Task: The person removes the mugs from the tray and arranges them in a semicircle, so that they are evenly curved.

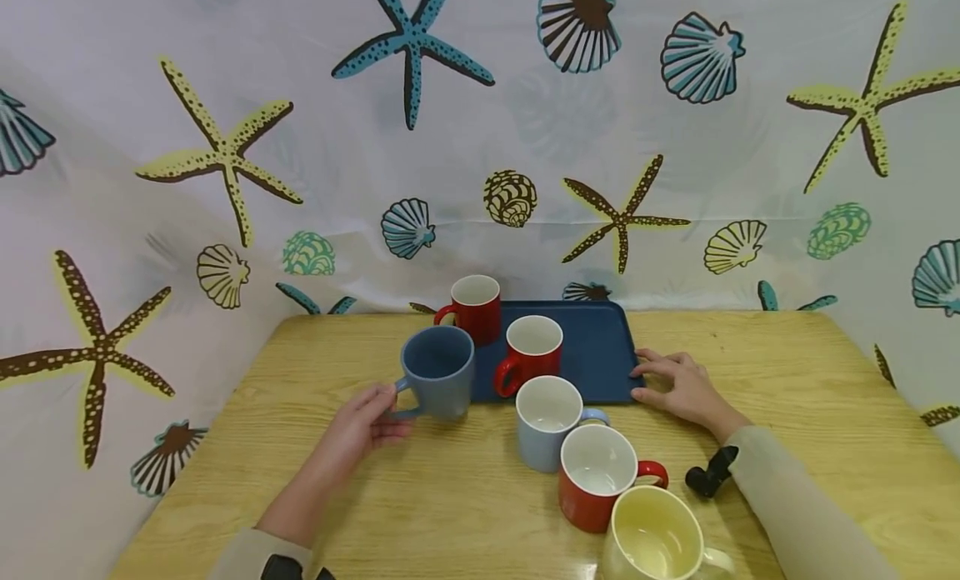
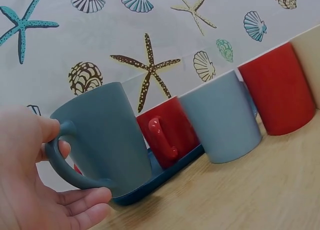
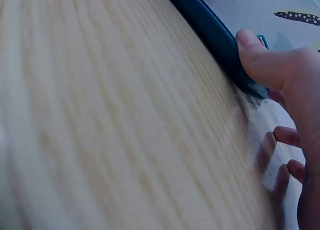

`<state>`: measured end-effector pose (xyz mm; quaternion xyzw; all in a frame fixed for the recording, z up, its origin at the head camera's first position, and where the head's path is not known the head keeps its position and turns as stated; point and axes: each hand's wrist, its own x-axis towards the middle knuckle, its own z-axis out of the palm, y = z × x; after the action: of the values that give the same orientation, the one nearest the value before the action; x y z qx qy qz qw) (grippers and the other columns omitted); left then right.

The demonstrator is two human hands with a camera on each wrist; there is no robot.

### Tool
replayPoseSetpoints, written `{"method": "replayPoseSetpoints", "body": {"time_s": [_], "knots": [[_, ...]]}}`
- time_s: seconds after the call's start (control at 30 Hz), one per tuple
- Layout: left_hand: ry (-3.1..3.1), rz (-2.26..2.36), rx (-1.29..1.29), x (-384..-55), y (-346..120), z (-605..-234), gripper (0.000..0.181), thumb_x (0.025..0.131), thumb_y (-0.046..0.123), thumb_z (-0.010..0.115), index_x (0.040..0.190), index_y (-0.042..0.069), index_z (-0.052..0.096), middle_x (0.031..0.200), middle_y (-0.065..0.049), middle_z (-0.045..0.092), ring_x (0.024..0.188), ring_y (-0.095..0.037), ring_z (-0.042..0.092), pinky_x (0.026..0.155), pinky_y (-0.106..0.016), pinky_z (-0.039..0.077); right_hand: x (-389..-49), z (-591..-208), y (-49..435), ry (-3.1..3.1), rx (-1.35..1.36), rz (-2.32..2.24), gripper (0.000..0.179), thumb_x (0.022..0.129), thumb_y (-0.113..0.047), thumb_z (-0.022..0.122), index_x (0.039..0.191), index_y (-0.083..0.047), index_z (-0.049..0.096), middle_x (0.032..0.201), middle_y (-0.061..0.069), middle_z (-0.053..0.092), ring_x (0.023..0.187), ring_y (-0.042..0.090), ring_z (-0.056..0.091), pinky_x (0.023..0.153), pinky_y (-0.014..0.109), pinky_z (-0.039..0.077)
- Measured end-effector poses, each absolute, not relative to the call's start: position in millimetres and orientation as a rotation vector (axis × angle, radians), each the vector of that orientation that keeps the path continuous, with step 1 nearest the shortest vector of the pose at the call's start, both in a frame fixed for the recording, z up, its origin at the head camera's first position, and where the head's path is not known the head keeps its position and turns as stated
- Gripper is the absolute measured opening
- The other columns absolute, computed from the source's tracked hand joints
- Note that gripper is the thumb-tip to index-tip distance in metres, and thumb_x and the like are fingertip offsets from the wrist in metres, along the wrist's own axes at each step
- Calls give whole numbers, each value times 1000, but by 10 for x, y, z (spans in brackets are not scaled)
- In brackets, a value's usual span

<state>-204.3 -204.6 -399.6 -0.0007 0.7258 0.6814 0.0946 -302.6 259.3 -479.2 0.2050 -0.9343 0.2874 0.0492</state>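
Note:
My left hand pinches the handle of a dark blue mug, held slightly tilted. The mug overlaps the front left part of a dark blue tray in the head view. Two red mugs with white insides sit on the tray: one red mug at the back left, the other red mug nearer the middle. At the tray's right edge, my right hand touches the rim with its thumb and fingertips. The right wrist view shows the thumb against the tray's side near a corner.
In front of the tray, a light blue mug, a red mug and a yellow mug stand in a diagonal row on the wooden table. Their handles point right. A patterned cloth hangs behind the table.

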Motion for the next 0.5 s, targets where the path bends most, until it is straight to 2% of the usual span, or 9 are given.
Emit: {"method": "replayPoseSetpoints", "body": {"time_s": [0.2,0.5], "knots": [[2101,2029,-4,-1886,-2025,-4034,35,98,36,45,88,3,46,93,-16,58,87,-26,63,78,-37,51,-3019,-4746,2594,-2857,694,763,38,85,-43,64,111,-16,65,142,12,40,119,36,35,93,59,24],[2079,2017,-23,-1712,-1972,-4034,33,99,33,45,87,2,46,95,-19,59,88,-26,63,79,-37,51,-3005,-4699,2552,-2836,738,769,31,84,-36,67,105,-14,67,138,13,43,116,35,37,93,57,30]]}}
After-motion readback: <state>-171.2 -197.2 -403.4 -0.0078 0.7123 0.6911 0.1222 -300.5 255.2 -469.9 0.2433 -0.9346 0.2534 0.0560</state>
